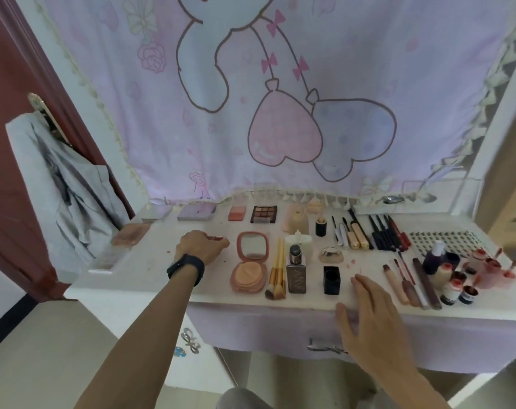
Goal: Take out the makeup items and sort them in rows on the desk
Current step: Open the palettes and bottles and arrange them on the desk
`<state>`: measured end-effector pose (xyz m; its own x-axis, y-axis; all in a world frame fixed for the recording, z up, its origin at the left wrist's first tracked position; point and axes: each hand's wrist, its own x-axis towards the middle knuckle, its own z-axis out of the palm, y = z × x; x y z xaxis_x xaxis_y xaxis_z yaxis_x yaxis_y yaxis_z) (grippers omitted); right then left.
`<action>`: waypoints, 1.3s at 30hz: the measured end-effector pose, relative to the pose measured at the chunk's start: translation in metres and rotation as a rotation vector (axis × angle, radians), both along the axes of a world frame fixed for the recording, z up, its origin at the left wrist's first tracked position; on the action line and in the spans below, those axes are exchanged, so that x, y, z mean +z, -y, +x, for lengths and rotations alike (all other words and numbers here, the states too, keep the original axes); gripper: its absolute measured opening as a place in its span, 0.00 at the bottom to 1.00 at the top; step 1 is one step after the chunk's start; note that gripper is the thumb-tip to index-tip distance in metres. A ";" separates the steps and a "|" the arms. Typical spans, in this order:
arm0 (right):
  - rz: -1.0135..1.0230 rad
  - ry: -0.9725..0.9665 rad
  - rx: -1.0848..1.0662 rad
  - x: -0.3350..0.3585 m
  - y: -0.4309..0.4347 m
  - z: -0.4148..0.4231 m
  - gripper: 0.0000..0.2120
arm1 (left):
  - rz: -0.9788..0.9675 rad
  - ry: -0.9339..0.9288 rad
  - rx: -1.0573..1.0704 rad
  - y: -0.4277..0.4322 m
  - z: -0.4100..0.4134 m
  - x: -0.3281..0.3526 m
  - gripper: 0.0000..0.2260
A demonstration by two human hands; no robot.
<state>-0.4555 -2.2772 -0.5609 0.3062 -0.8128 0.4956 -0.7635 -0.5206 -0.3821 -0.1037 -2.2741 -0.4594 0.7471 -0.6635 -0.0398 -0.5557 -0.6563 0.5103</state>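
Gripping a reddish case (218,238) crosswise in left hand (202,249) fingers (219,246), just left of the compact (250,261), with right hand (369,305) slack-fingered and farther off by the worktop (150,270) edge.

Left hand (202,248) grips a reddish case (217,238); right hand (370,317) lies flat, fingers (364,289) spread.

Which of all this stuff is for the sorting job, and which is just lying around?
For the job: open powder compact, makeup brushes, foundation bottle, eyeshadow palette, black pencils, small reddish case in the left hand.
Just lying about: cartoon curtain, grey garment, spoon.
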 end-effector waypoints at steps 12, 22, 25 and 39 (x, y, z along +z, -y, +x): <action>-0.109 -0.039 0.004 -0.017 0.005 0.000 0.26 | 0.093 0.130 -0.081 0.051 0.002 -0.028 0.31; -0.181 -0.028 -0.027 -0.022 0.007 0.002 0.25 | 0.060 0.104 -0.039 0.051 0.005 -0.036 0.29; -0.193 -0.024 -0.030 -0.021 0.006 0.003 0.25 | 0.057 0.108 -0.038 0.052 0.008 -0.037 0.28; -0.166 -0.049 -0.022 -0.020 0.005 0.002 0.26 | 0.076 0.144 -0.026 0.051 0.005 -0.041 0.32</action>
